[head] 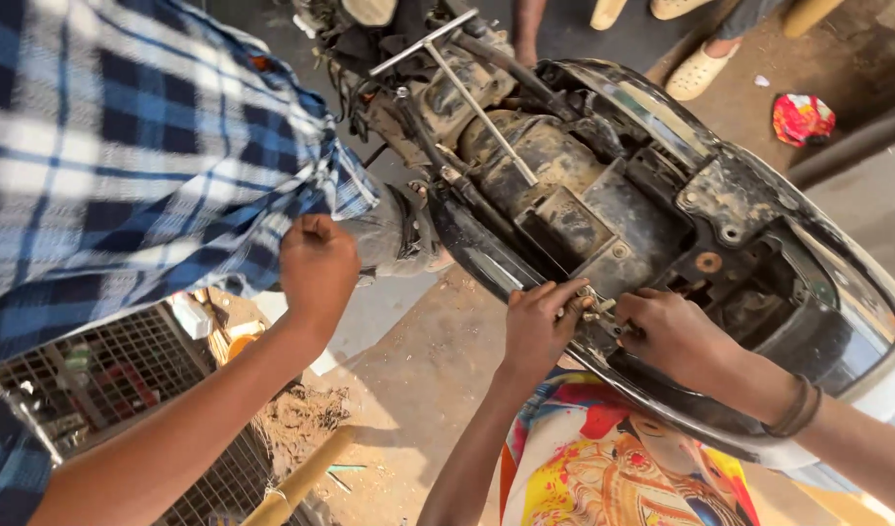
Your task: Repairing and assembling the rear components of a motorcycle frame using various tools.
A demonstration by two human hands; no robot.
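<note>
Your left hand (540, 326) and your right hand (673, 336) met at the lower edge of the opened scooter body (662, 214), and both were closed with the fingers on a small metal fitting (599, 312) that sat between them, just beside the dirty black frame. A long T-handle wrench (467, 88) stood in the engine area, well apart from your hands. At the left, a co-worker in a blue checked shirt (126, 146) held a clenched fist (318, 265) near the shirt hem, above a wire crate (116, 370).
</note>
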